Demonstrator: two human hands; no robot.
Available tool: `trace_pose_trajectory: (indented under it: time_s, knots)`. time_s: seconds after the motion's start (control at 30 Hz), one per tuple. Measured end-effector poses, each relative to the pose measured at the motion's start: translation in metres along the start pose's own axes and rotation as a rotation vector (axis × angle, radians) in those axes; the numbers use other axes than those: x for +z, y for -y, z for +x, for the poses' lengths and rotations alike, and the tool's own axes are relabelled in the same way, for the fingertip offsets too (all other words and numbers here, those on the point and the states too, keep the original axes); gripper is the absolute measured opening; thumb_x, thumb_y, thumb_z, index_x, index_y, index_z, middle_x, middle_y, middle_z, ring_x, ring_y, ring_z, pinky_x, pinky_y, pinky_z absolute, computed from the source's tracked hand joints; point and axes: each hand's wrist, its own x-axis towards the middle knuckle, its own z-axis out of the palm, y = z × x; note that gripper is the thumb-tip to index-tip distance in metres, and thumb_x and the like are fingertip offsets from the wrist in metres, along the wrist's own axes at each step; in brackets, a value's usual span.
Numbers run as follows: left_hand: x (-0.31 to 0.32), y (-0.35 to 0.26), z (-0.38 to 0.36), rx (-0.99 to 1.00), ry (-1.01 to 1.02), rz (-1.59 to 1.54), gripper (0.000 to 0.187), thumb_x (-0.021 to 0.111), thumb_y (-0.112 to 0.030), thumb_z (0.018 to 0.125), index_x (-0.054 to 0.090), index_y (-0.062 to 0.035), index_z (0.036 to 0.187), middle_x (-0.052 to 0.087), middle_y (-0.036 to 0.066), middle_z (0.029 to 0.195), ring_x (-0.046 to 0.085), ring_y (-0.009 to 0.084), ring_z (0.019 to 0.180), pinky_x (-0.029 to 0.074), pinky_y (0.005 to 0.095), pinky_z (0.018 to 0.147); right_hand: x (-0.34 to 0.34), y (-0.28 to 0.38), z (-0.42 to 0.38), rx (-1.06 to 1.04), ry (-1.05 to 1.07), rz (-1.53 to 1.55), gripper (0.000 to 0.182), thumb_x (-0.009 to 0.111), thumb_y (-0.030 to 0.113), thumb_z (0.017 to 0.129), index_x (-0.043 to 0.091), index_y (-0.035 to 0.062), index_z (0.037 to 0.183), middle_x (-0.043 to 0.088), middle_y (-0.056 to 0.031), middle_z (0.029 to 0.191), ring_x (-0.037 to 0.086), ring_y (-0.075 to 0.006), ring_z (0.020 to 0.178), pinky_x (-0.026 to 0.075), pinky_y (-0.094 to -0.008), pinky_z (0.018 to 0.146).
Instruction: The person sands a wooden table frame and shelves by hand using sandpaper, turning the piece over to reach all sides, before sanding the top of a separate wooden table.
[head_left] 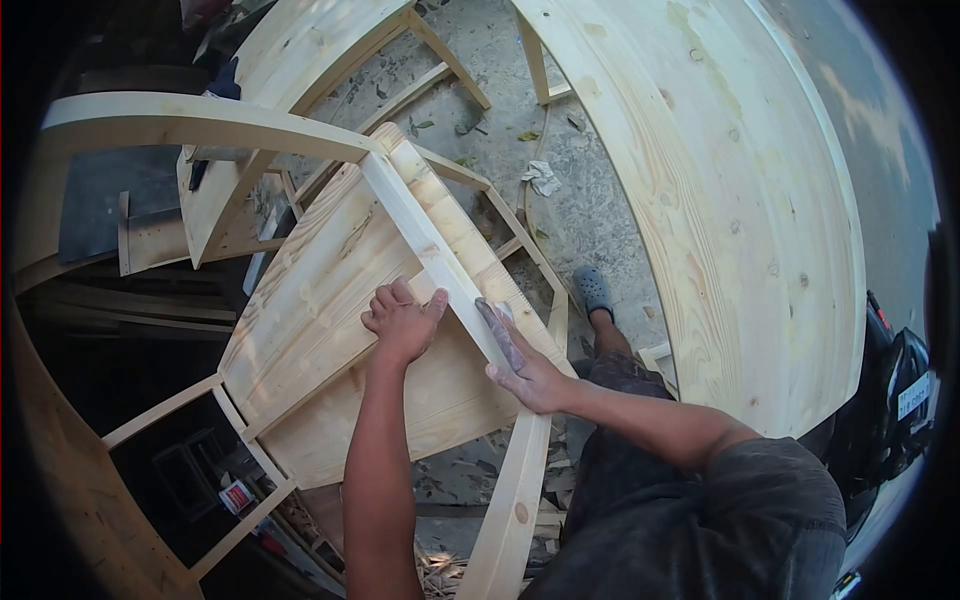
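Note:
A pale wooden rail of a frame slants through the middle of the head view. My left hand is on its left side, the thumb touching the rail's edge. Its other fingers are half bent and apart from the thumb, with nothing visible in them. My right hand presses a grey, dusty sheet of sandpaper along the rail, the fingers partly hidden behind it. A knotted wooden panel lies under the rail and to its left. From below my right hand, another beam runs toward me.
A large curved wooden panel stands to the right, and a curved wooden frame at upper left. Crumpled white paper and scattered leaves lie on the concrete floor. A small container is at lower left; a motorcycle is at far right.

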Motion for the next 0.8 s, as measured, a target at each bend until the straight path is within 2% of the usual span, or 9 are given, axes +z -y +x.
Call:
trace_pose_trajectory:
  time_s: [0.07,0.13,0.23,0.33,0.43,0.47,0.6,0.7,0.8]
  knots:
    - [-0.007,-0.003,0.001,0.001,0.009,0.004,0.093,0.047,-0.076,0.096,0.030,-0.0031,0.152,0.036,0.023,0.145,0.031,0.0395,0.139,0.015,0.0568,0.115,-0.002,-0.012,0.094,-0.029,-0.066,-0.144,0.087,0.049,0.048,0.106,0.009,-0.0026,0.165,0.013,-0.0285,0.171,0.011,-0.0426,0.160,0.010,-0.0488,0.130]
    - [-0.008,-0.004,-0.001,-0.006,0.033,-0.006,0.093,0.046,-0.075,0.097,0.033,-0.0008,0.151,0.037,0.024,0.145,0.032,0.0398,0.137,0.014,0.0574,0.115,-0.011,-0.019,0.183,-0.029,-0.112,-0.061,0.087,0.050,0.047,0.105,0.012,-0.0044,0.164,0.014,-0.0296,0.170,0.012,-0.0421,0.159,0.012,-0.0461,0.130]
    - [-0.001,0.007,0.004,0.018,0.036,0.009,0.093,0.046,-0.076,0.096,0.032,-0.0019,0.151,0.037,0.024,0.145,0.031,0.0400,0.138,0.014,0.0579,0.114,-0.015,-0.010,0.155,0.036,-0.062,-0.051,0.085,0.050,0.045,0.105,0.013,-0.0052,0.164,0.015,-0.0300,0.170,0.013,-0.0416,0.159,0.013,-0.0438,0.130]
    - [0.005,0.006,0.003,0.032,-0.051,-0.003,0.093,0.046,-0.076,0.096,0.032,-0.0029,0.151,0.037,0.023,0.144,0.031,0.0400,0.138,0.015,0.0579,0.115,-0.009,0.001,0.011,-0.017,0.021,-0.027,0.073,0.041,0.038,0.110,0.012,0.0014,0.166,0.015,-0.0222,0.173,0.006,-0.0404,0.161,0.008,-0.0482,0.130]
    - [-0.003,0.001,-0.001,0.021,-0.011,-0.003,0.092,0.046,-0.075,0.097,0.032,-0.0032,0.152,0.037,0.023,0.146,0.030,0.0398,0.140,0.014,0.0577,0.115,-0.014,0.003,0.003,-0.002,0.065,0.149,0.069,0.042,0.032,0.111,0.014,0.0027,0.167,0.016,-0.0195,0.173,0.008,-0.0377,0.161,0.008,-0.0474,0.131]
    - [-0.002,0.005,-0.003,0.016,-0.001,0.001,0.091,0.046,-0.074,0.097,0.031,-0.0032,0.152,0.037,0.023,0.146,0.030,0.0398,0.140,0.014,0.0576,0.116,-0.005,-0.018,0.040,-0.049,-0.003,0.037,0.071,0.049,0.029,0.108,0.018,0.0012,0.165,0.019,-0.0213,0.172,0.013,-0.0381,0.161,0.011,-0.0461,0.130]
    - [-0.001,0.000,0.004,0.024,-0.007,-0.001,0.093,0.047,-0.074,0.097,0.028,-0.0024,0.154,0.035,0.024,0.147,0.029,0.0401,0.141,0.014,0.0582,0.116,-0.008,-0.019,0.223,-0.077,-0.211,-0.068,0.078,0.057,0.031,0.102,0.021,-0.0009,0.163,0.024,-0.0247,0.169,0.019,-0.0412,0.158,0.016,-0.0434,0.130]
    - [-0.005,0.001,-0.001,0.030,-0.002,-0.010,0.089,0.049,-0.072,0.097,0.034,-0.0019,0.149,0.036,0.024,0.147,0.030,0.0400,0.140,0.013,0.0586,0.116,-0.008,-0.012,0.165,-0.043,-0.134,0.007,0.081,0.055,0.035,0.103,0.017,-0.0007,0.164,0.021,-0.0252,0.170,0.017,-0.0398,0.159,0.013,-0.0451,0.130]
    - [0.001,0.004,0.001,0.039,-0.030,-0.021,0.089,0.050,-0.071,0.097,0.034,-0.0002,0.148,0.036,0.025,0.146,0.029,0.0405,0.140,0.013,0.0588,0.115,-0.003,-0.010,0.002,-0.015,0.051,0.059,0.086,0.051,0.040,0.105,0.006,-0.0004,0.166,0.008,-0.0233,0.173,0.003,-0.0397,0.161,0.006,-0.0483,0.130]
